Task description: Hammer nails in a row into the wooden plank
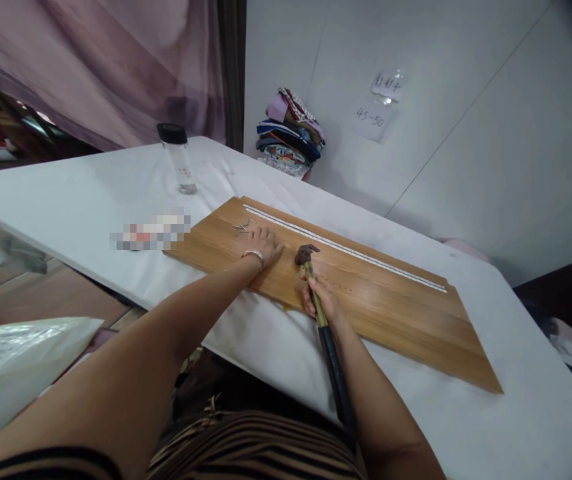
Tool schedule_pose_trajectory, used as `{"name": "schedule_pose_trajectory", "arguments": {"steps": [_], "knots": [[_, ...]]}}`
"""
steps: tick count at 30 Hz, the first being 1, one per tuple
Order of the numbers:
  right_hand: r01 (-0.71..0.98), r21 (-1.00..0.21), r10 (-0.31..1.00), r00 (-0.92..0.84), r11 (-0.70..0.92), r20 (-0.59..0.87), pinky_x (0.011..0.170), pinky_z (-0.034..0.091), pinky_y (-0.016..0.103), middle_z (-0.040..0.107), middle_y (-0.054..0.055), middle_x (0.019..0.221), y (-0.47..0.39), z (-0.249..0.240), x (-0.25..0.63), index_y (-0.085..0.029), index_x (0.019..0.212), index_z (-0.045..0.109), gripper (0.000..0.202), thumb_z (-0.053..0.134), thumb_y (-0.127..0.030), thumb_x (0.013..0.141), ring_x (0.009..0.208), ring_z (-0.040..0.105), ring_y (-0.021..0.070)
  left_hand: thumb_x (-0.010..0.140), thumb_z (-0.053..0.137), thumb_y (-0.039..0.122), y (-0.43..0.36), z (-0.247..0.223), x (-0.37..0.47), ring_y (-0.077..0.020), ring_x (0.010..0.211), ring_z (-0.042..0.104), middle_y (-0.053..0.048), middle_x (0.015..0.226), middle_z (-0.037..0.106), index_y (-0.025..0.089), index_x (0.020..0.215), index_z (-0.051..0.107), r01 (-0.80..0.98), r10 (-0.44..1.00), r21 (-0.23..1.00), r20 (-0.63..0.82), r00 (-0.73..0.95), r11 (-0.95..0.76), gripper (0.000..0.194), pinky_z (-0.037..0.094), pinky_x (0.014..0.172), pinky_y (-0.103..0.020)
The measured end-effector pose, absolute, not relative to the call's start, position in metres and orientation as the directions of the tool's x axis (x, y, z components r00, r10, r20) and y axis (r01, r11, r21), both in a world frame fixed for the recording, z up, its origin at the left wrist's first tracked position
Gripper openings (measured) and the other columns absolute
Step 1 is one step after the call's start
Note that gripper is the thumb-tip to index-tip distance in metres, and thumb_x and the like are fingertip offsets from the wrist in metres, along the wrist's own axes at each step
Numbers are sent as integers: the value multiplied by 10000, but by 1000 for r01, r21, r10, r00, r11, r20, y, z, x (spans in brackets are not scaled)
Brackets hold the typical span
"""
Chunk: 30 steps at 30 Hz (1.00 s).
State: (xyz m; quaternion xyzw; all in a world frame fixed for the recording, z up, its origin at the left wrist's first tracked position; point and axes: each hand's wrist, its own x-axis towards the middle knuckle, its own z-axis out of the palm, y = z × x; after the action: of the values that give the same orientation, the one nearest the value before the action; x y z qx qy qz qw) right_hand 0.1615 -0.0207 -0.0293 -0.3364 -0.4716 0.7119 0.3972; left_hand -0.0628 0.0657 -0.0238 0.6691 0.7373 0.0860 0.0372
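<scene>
A long wooden board (396, 300) lies across the white-covered table, with a white measuring strip (341, 248) along its far side. My left hand (265, 245) rests on the board's left part, fingers stretched out flat, just beside a small pile of nails (241, 229). In my right hand (317, 293) is a claw hammer (322, 319), gripped high on the handle, its head up over the board and its black grip towards my body. To the right of that hand, a short row of small dark marks (345, 289) shows on the wood.
A clear bottle (181, 160) with a black lid stands at the table's back left. Left of the board lies a blurred-out item (151, 232). Folded clothes (292, 133) are stacked by the wall. A plastic bag (21, 367) is at the lower left.
</scene>
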Motion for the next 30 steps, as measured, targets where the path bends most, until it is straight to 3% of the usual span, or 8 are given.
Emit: {"name": "schedule_pose_trajectory", "arguments": {"steps": [5,12,30], "knots": [[-263,-935,885,-455,-238,-97,291,299,203,591,-115,535,-20,-32,161,-214,1012,604,556,824,-643,735,282,395,66,1034,370,503,65,-22,-63,-372,1532,407,-210,1661,488,116,1461,607,981,994,170,50,-100,90,622,321,1235,-504],[-268,-930,879,-466,-253,-104,305,310,199,598,-118,532,-19,-33,161,-213,1024,604,536,829,-615,749,286,407,66,1031,368,481,62,-17,-60,-368,1469,464,-213,1563,573,101,1412,639,986,994,136,51,-100,92,602,354,1207,-492],[-257,-937,874,-477,-238,-91,298,308,193,595,-116,553,-17,-36,164,-212,1048,618,553,819,-644,767,290,391,58,1027,387,468,65,-21,-61,-366,1477,458,-211,1566,567,106,1401,643,981,993,170,62,-101,89,580,348,1209,-493]]}}
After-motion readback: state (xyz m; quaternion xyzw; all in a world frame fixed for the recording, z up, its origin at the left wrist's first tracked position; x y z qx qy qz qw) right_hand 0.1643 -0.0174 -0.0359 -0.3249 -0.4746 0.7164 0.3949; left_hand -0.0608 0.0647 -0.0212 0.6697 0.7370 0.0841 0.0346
